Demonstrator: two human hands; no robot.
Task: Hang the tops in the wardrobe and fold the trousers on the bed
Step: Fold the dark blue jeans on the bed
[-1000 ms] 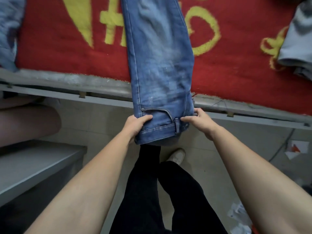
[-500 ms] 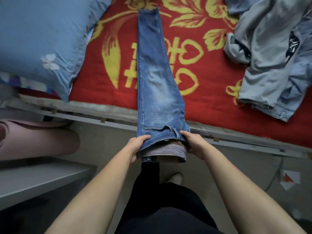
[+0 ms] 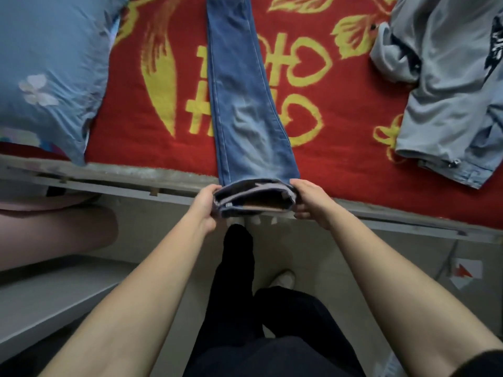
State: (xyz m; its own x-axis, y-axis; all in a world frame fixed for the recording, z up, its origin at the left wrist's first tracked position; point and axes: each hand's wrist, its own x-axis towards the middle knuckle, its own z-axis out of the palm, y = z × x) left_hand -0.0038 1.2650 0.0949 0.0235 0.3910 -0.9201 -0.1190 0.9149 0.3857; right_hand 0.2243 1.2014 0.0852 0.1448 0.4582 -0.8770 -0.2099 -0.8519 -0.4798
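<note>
Jeans (image 3: pixel 245 104) lie lengthwise on the red blanket (image 3: pixel 340 159), with the waistband held up at the bed's (image 3: pixel 109 176) near edge. Left hand (image 3: pixel 205 205) and right hand (image 3: pixel 310 202) curl their fingers round its ends. Pillow (image 3: pixel 49 63) left, grey top (image 3: pixel 449 91) right, pale floor (image 3: pixel 152 213) below.

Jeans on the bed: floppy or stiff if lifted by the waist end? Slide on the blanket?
Probably floppy: the jeans lie flat, creased, and the waist end curls between the left hand and right hand. Likely heavyish; the denim looks thick there. May drag, not slide: the red blanket looks fuzzy.
</note>
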